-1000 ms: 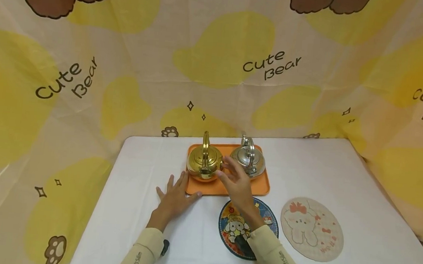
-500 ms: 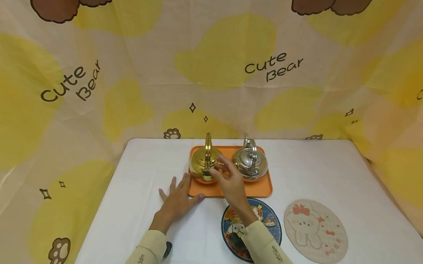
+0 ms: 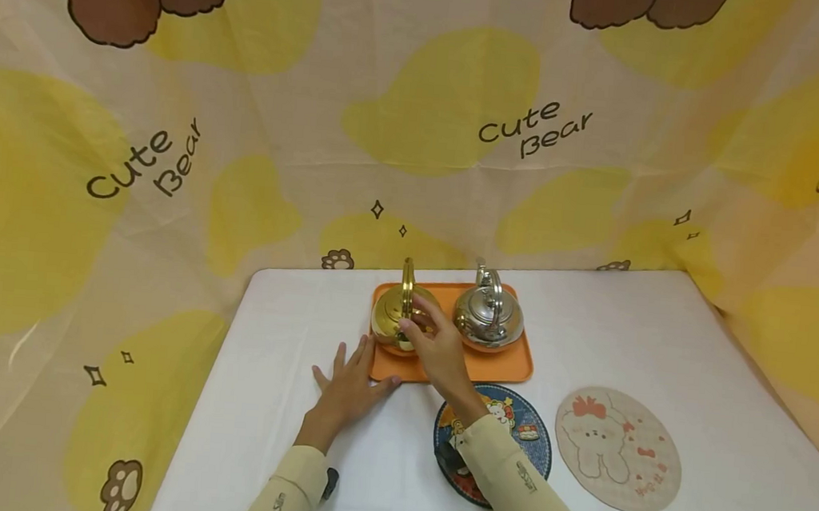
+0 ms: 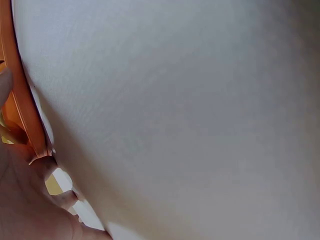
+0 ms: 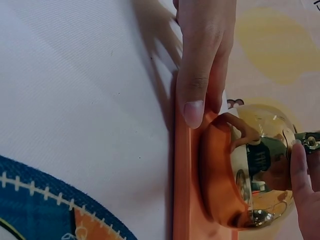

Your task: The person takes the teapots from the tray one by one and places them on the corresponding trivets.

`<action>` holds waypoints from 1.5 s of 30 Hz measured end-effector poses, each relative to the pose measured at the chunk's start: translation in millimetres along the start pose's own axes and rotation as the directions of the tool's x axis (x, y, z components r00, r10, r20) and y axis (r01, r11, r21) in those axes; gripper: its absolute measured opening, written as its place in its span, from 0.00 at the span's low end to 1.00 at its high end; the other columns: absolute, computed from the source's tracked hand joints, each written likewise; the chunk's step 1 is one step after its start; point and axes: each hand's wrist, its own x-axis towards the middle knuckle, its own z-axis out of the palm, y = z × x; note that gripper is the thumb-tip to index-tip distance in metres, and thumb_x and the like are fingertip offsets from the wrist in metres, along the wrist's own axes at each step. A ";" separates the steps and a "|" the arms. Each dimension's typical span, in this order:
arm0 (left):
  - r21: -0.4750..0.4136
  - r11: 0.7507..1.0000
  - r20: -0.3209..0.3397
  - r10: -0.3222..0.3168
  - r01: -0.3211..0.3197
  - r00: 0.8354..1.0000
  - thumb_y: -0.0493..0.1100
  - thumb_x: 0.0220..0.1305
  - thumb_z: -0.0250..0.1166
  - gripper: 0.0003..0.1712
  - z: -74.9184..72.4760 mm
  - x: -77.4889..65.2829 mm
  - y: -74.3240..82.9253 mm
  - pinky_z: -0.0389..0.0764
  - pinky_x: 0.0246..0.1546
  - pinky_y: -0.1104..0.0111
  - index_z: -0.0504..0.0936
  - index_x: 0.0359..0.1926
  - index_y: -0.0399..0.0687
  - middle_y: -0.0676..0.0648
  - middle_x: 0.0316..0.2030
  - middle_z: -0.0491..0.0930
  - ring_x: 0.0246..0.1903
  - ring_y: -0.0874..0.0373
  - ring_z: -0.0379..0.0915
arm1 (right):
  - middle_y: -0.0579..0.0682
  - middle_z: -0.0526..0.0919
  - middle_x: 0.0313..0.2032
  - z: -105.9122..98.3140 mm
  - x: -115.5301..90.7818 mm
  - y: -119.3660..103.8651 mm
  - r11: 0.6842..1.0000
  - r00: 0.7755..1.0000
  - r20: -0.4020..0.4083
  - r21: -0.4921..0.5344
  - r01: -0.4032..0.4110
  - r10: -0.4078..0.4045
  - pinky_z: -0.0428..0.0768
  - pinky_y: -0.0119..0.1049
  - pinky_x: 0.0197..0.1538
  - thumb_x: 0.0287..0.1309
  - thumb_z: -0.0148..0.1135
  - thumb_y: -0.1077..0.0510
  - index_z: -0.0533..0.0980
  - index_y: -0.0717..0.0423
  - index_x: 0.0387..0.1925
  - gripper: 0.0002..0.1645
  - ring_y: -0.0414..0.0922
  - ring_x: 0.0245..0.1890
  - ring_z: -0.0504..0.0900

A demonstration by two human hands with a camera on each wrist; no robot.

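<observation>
A round gold teapot with an upright arched handle stands on the left of an orange tray. My right hand is at its handle, thumb in front and index fingertip overlapping the arch; in the right wrist view a straight finger lies right at the handle's base. With fingers spread, my left hand rests at the tray's front left corner, its thumb along the front rim. A silver teapot stands on the tray's right side, apart from both hands.
A dark blue round cartoon mat lies in front of the tray, partly beneath the right forearm. Farther right is a pale pink round mat. A printed cloth backdrop rises behind the white table.
My right hand has moved left from between the teapots to the gold teapot's handle. The left hand stays at the tray corner. The whole view has shifted slightly.
</observation>
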 end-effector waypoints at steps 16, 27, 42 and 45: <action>-0.003 1.000 0.002 -0.004 0.004 1.000 0.77 0.71 0.55 0.58 2.1 1.9 -1.5 0.31 0.67 0.17 0.48 0.86 0.49 0.43 0.84 0.52 0.83 0.30 0.34 | 0.51 0.83 0.64 2.7 10.3 -2.7 0.999 1.000 -0.021 -0.042 0.010 -0.010 0.87 0.38 0.50 0.77 0.63 0.48 0.76 0.49 0.72 0.27 0.49 0.53 0.87; 0.001 1.000 0.001 -0.017 0.017 1.000 0.76 0.71 0.56 0.58 -0.8 -0.8 0.0 0.33 0.67 0.17 0.50 0.86 0.47 0.42 0.84 0.53 0.83 0.29 0.36 | 0.55 0.87 0.54 6.4 10.2 -1.2 1.000 0.999 -0.046 -0.021 0.008 -0.009 0.88 0.46 0.50 0.75 0.64 0.50 0.79 0.51 0.68 0.25 0.49 0.48 0.87; 0.003 1.000 -0.002 -0.009 0.009 1.000 0.75 0.72 0.57 0.57 -1.8 0.0 1.6 0.33 0.67 0.17 0.51 0.85 0.45 0.41 0.84 0.53 0.82 0.28 0.37 | 0.56 0.88 0.55 3.1 6.3 -5.3 1.000 1.000 -0.030 0.017 0.005 -0.004 0.89 0.50 0.49 0.75 0.64 0.54 0.79 0.57 0.69 0.25 0.52 0.47 0.87; 0.009 1.000 0.001 -0.010 0.010 1.000 0.74 0.72 0.57 0.57 -1.0 0.2 0.9 0.33 0.67 0.17 0.50 0.86 0.46 0.42 0.84 0.52 0.83 0.29 0.36 | 0.55 0.87 0.56 1.9 4.8 -6.8 1.000 1.000 -0.016 0.021 -0.011 0.012 0.88 0.51 0.50 0.75 0.64 0.53 0.78 0.55 0.70 0.26 0.48 0.47 0.86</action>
